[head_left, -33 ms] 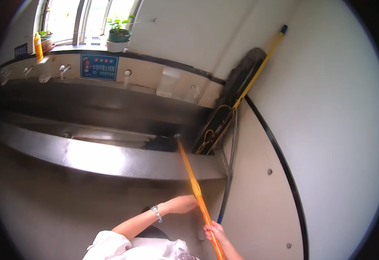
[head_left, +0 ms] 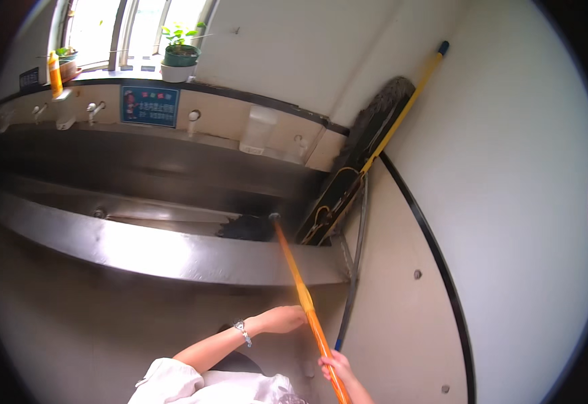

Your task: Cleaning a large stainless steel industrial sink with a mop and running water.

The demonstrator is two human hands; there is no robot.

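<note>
Orange mop handle (head_left: 300,283) slants from dark mop head (head_left: 245,229) in steel trough sink (head_left: 173,252) down to hands. Left hand (head_left: 284,318) wrapped around mid-shaft, right hand (head_left: 334,367) curled lower (fingers closed). Step: working mop head in sink. Second mop (head_left: 381,135) leans in corner.

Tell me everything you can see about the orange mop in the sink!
The mop has a long, shiny orange stick that looks like plastic or coated metal. It leans, with the lower end toward the person and the far end in the steel sink. There a dark, shaggy head lies inside, behind the sink's front edge. The left hand holds the stick partway up, and the right hand holds it lower down. Its very bottom runs out of the picture.
</note>
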